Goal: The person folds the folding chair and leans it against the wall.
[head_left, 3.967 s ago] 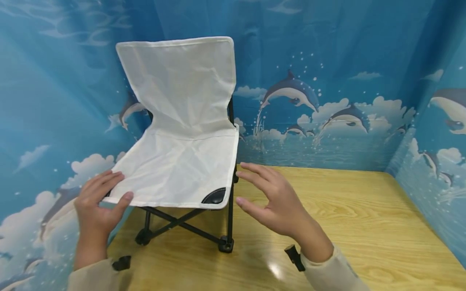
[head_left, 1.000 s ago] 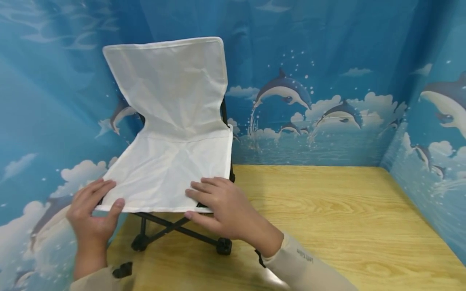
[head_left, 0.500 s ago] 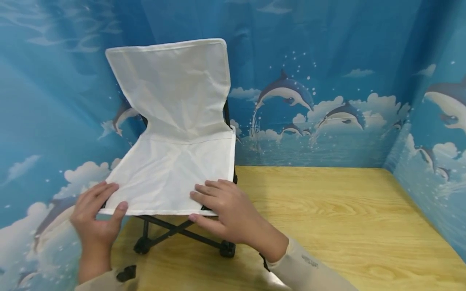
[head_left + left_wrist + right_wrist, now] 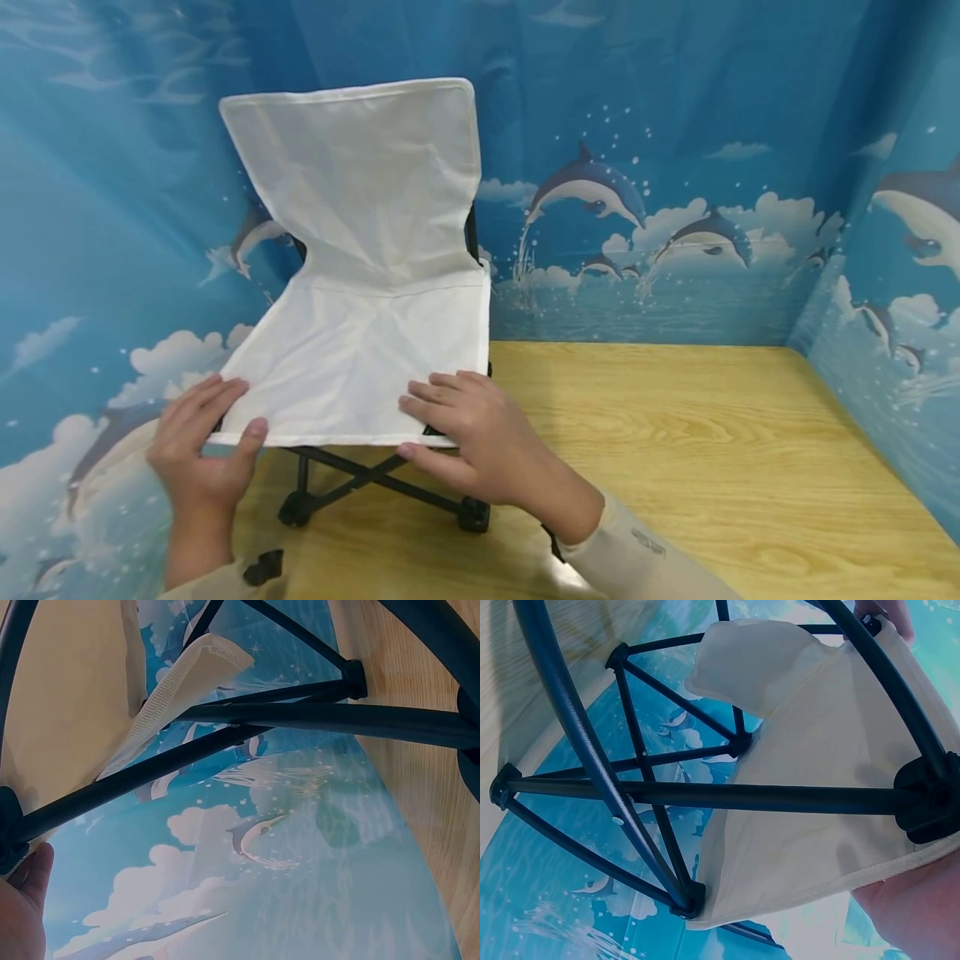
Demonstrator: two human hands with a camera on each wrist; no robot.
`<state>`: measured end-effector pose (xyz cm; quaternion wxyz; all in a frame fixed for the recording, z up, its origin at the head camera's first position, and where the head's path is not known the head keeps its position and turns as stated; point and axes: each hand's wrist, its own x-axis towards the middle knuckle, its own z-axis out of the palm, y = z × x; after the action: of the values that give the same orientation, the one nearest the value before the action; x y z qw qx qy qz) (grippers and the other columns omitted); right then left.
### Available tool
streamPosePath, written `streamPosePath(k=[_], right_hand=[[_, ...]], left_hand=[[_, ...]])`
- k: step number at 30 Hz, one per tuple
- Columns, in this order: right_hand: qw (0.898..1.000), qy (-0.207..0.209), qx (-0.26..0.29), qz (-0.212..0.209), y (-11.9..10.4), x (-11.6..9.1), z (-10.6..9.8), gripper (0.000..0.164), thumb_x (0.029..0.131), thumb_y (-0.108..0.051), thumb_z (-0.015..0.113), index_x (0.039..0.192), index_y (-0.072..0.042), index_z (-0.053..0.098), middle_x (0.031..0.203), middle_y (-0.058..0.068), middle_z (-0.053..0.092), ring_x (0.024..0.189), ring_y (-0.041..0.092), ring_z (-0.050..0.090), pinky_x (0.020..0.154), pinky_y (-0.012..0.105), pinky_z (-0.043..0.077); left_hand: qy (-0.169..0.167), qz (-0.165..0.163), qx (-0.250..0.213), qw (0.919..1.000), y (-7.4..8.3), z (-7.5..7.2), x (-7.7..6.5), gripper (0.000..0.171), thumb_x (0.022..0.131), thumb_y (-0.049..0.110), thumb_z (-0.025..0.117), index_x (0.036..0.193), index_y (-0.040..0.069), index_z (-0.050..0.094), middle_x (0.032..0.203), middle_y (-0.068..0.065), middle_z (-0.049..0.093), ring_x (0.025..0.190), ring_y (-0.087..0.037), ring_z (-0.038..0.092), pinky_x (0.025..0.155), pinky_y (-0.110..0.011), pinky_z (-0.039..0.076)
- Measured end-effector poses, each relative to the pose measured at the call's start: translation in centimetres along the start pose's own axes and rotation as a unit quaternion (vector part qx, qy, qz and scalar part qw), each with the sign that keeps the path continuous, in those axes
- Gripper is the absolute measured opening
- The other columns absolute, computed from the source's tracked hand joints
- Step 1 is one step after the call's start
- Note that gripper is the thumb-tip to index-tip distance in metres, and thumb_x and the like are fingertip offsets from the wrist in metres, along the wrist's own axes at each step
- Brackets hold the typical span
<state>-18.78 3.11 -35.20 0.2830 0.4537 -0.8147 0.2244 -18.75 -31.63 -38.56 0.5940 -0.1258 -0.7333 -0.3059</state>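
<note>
A folding chair with a white fabric seat (image 4: 360, 350) and black tube legs stands unfolded. My left hand (image 4: 198, 450) rests on its front left corner, fingers along the side and thumb at the front edge. On the front right corner lies my right hand (image 4: 480, 433), its fingers flat on the fabric and its thumb by the front edge. That hand hides most of the black corner patch. From below, the right wrist view shows the seat's underside (image 4: 802, 750) and the crossed legs (image 4: 742, 795). Part of my left hand (image 4: 26, 907) appears beside the frame in the left wrist view.
The chair stands on a wood-grain surface (image 4: 675, 433) that extends to the right. A blue dolphin-print backdrop (image 4: 600, 167) encloses the back and both sides, close behind the chair on the left.
My right hand has come from beside the chair onto its front right corner. My left hand has stayed on the left corner. Over the last half second almost nothing has shifted.
</note>
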Motion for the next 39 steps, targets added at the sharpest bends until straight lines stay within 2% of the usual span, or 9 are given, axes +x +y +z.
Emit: streamPosePath(k=[11, 20, 27, 39], right_hand=[[1.0, 0.006, -0.001, 0.004, 0.0, -0.7, -0.5, 0.052, 0.109, -0.058, 0.047, 0.142, -0.023, 0.069, 0.144, -0.001, 0.069, 0.136, 0.021, 0.064, 0.112, 0.049, 0.051], [1.0, 0.009, 0.014, 0.01, 0.1, -1.2, -0.8, 0.053, 0.109, -0.058, 0.047, 0.142, -0.023, 0.069, 0.143, -0.001, 0.07, 0.137, 0.021, 0.064, 0.113, 0.051, 0.051], [1.0, 0.014, 0.009, 0.009, 0.1, -1.6, -1.0, 0.051, 0.109, -0.057, 0.05, 0.143, -0.024, 0.069, 0.143, -0.002, 0.07, 0.138, 0.02, 0.063, 0.112, 0.051, 0.051], [1.0, 0.018, 0.009, 0.015, 0.2, -2.3, -1.4, 0.051, 0.109, -0.057, 0.05, 0.143, -0.024, 0.068, 0.144, -0.003, 0.069, 0.138, 0.02, 0.063, 0.112, 0.052, 0.051]], left_hand=[[0.009, 0.011, -0.002, 0.9999, 0.8, 0.3, -0.1, 0.064, 0.088, 0.062, 0.074, 0.103, 0.001, 0.084, 0.096, -0.032, 0.076, 0.119, -0.014, 0.072, 0.111, -0.019, 0.044], [0.011, 0.01, -0.005, 0.9999, 1.3, 0.5, -0.4, 0.063, 0.088, 0.062, 0.074, 0.103, 0.002, 0.084, 0.095, -0.03, 0.076, 0.119, -0.013, 0.071, 0.112, -0.02, 0.044], [0.017, 0.013, 0.0, 0.9998, 1.8, 0.7, -0.5, 0.065, 0.089, 0.064, 0.072, 0.102, 0.001, 0.084, 0.094, -0.03, 0.077, 0.116, -0.021, 0.073, 0.112, -0.02, 0.043], [0.02, 0.016, -0.004, 0.9997, 2.5, 1.0, -0.6, 0.067, 0.089, 0.065, 0.072, 0.101, 0.001, 0.084, 0.094, -0.03, 0.077, 0.118, -0.015, 0.073, 0.111, -0.018, 0.043]])
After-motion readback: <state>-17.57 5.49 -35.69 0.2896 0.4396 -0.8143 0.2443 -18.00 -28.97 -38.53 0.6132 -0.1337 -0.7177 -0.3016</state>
